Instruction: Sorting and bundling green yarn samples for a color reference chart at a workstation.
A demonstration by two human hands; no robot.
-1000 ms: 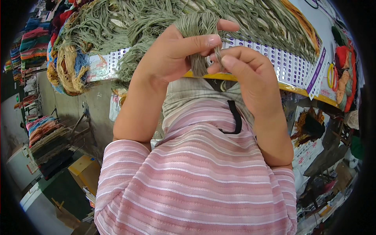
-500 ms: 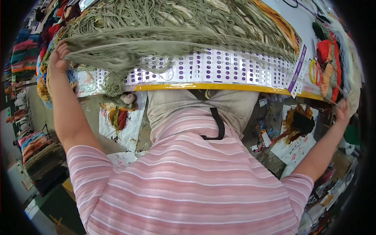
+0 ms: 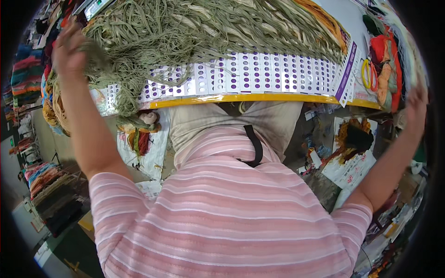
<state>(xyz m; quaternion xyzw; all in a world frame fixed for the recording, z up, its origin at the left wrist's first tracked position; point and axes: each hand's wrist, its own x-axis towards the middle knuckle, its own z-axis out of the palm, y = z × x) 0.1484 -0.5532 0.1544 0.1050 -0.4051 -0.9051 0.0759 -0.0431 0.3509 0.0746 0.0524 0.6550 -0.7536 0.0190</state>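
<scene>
A large pile of grey-green thread (image 3: 153,34), mixed with cream strands, spreads over the table. My left hand (image 3: 70,50) is raised at the pile's left end, blurred by motion. Beside its palm shows a smear of green strands, and whether the fingers hold them cannot be made out. Far to the right, my right hand (image 3: 416,105) is also smeared, close to pale hanging threads (image 3: 410,51) and a red skein (image 3: 397,88). A loose green clump (image 3: 127,99) droops over the table's front edge.
Cards with purple dots (image 3: 259,74) line the table along its yellow front edge (image 3: 232,98). Yellow-handled scissors (image 3: 366,74) lie at the right. Orange thread (image 3: 320,16) borders the pile. Coloured skeins (image 3: 30,74) are stacked at the left; brown and black yarn (image 3: 357,136) lies below the table.
The green strands stretched from my left hand across the table have dropped back onto the pile. My left hand has moved up and away; my right hand has risen slightly.
</scene>
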